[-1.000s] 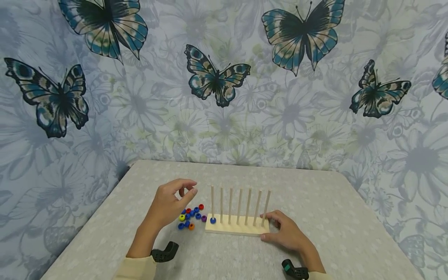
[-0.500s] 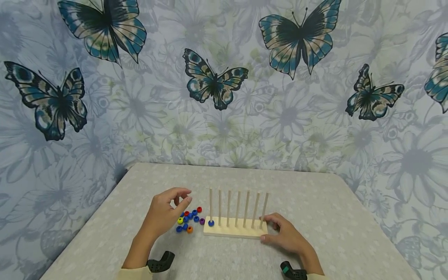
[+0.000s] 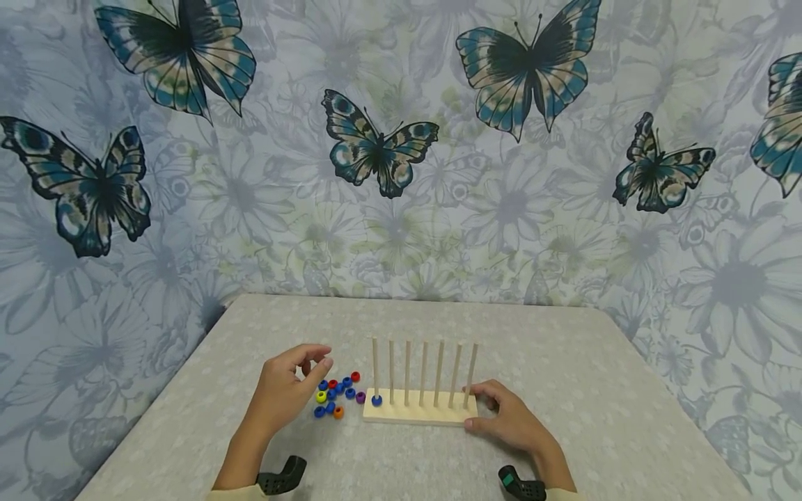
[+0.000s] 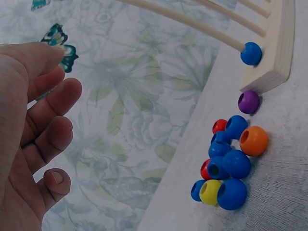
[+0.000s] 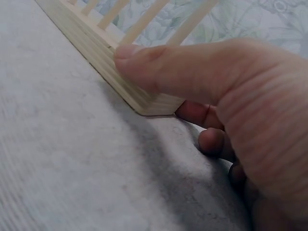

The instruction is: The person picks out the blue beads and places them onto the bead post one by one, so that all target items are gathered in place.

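Note:
A pale wooden peg board (image 3: 420, 415) with several upright pegs stands on the table. One blue bead (image 3: 376, 401) is threaded down on its leftmost peg, against the base. My right hand (image 3: 514, 419) grips the board's right end, thumb (image 5: 144, 67) on the near side and fingers behind. Left of the pile of loose beads hovers my left hand (image 3: 282, 390), fingers loosely bent, with nothing visible in its grasp. Among those beads are a yellow bead (image 3: 321, 396), an orange bead (image 3: 339, 412), and a purple bead (image 4: 249, 102) beside the board's left end; others are blue and red.
A patterned light cloth covers the table (image 3: 551, 362). Behind it rises a wall (image 3: 401, 243) with a floral and butterfly print. A black wrist device (image 3: 282, 476) sits on the left forearm, another black wrist device (image 3: 523, 484) on the right.
My left hand has drawn back left and toward me, away from the leftmost peg. The right hand keeps its hold on the board. The head view has shifted slightly.

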Demonstrator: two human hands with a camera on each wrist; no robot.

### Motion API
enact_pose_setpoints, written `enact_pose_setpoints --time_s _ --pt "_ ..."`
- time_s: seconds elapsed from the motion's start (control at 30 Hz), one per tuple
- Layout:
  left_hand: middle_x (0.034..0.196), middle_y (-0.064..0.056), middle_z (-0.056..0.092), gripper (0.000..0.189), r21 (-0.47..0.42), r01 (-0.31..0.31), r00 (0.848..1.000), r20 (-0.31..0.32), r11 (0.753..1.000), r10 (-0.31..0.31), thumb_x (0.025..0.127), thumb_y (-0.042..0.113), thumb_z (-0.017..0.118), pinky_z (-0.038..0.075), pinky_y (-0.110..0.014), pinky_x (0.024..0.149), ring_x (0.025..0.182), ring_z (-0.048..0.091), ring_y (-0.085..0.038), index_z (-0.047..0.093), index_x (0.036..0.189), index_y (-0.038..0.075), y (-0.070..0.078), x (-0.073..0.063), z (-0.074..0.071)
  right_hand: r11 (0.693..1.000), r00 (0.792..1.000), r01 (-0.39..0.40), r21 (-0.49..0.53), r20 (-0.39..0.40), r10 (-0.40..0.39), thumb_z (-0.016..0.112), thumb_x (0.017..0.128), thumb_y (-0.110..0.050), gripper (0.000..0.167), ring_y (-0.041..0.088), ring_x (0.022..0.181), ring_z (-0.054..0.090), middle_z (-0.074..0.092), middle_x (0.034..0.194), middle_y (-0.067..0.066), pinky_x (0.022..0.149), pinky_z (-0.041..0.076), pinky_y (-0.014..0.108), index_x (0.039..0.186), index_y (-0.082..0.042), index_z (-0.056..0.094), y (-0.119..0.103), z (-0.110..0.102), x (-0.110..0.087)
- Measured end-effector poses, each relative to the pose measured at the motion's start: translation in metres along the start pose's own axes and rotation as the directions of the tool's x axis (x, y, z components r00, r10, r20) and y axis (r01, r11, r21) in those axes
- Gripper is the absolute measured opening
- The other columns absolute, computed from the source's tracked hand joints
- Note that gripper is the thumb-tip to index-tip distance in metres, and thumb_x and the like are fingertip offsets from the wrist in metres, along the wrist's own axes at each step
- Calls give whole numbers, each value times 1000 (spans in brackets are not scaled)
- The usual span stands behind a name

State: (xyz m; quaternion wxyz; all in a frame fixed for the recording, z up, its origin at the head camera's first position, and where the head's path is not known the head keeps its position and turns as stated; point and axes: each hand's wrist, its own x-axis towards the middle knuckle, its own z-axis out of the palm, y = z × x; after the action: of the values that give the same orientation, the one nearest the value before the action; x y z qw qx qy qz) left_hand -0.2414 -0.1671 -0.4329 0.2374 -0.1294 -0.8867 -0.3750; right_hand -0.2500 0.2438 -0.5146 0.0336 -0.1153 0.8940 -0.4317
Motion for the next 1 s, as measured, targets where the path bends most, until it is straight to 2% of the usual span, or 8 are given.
enact_pose_setpoints --time_s 0.2,0.33,0.57,0.67,0.83,1.0 --pt "87 14 66 18 4 25 1000 3 1000 -25 95 34 70 43 -22 52 71 52 -7 73 111 25 -7 -5 4 1000 1000 -14 16 -3 14 88 74 -41 53 17 96 47 63 114 -6 82 41 27 121 -29 68 0 1 -4" --pt "87 15 66 19 -6 20 1000 7 1000 -20 96 36 69 43 -22 52 71 52 -7 73 111 26 -11 -6 6 999 999 -35 25 -8 35 89 73 -40 53 18 97 48 64 115 -6 83 41 28 121 -29 68 -1 1 -5" --pt "81 16 63 18 -11 31 998 56 999 -30 96 35 69 41 -22 49 68 51 -8 72 112 28 -15 -10 8 998 998 -62 27 -13 63 90 71 -40 54 17 100 50 64 117 -6 88 42 34 120 -28 69 -3 0 -4" --pt "83 17 64 19 -3 25 997 74 1000 -25 96 36 69 41 -22 49 69 52 -7 72 113 28 -17 -10 8 998 998 -51 28 -21 52 90 71 -40 54 18 101 50 64 118 -6 89 42 35 120 -28 69 -6 -1 -1" --pt "87 15 68 19 16 19 996 87 1000 -20 95 33 70 43 -22 52 69 52 -7 72 113 26 -20 -9 7 999 999 -29 15 -27 30 90 72 -40 54 17 98 48 64 116 -7 85 41 31 120 -29 68 -7 -3 1" --pt "93 12 72 19 31 43 992 115 999 -46 95 30 70 44 -22 56 70 52 -7 72 113 25 -24 -11 7 1000 1000 -14 28 -7 14 89 73 -37 55 18 97 46 63 115 -3 83 41 27 122 -25 68 -5 -3 0"
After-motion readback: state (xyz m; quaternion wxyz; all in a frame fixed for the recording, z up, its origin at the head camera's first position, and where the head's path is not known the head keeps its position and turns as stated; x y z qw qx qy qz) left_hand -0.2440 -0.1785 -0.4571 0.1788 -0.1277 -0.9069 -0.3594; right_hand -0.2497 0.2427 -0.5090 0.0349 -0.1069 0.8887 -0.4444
